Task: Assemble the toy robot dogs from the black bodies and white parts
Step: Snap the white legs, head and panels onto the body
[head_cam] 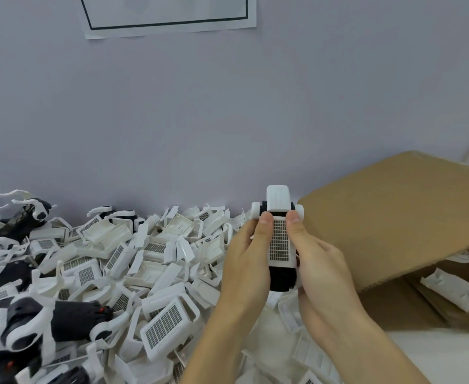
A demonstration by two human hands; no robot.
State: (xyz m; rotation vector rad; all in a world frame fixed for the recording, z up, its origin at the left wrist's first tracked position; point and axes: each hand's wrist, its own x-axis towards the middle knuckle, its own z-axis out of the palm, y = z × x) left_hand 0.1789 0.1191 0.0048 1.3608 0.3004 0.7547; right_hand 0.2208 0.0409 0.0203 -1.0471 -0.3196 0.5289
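I hold one toy robot dog [280,239] upright between both hands above the parts pile. It has a black body, a white back cover with a grey grid, and a white head at the top. My left hand [247,261] grips its left side, thumb on the cover's upper edge. My right hand [322,267] grips the right side, thumb pressed beside the grid. The black lower end shows between my palms.
A deep heap of white grid covers [164,325] and other white parts fills the left and middle. Black bodies with white legs [42,320] lie at the lower left and far left. An open cardboard box [399,217] with white pieces stands right. A grey wall is behind.
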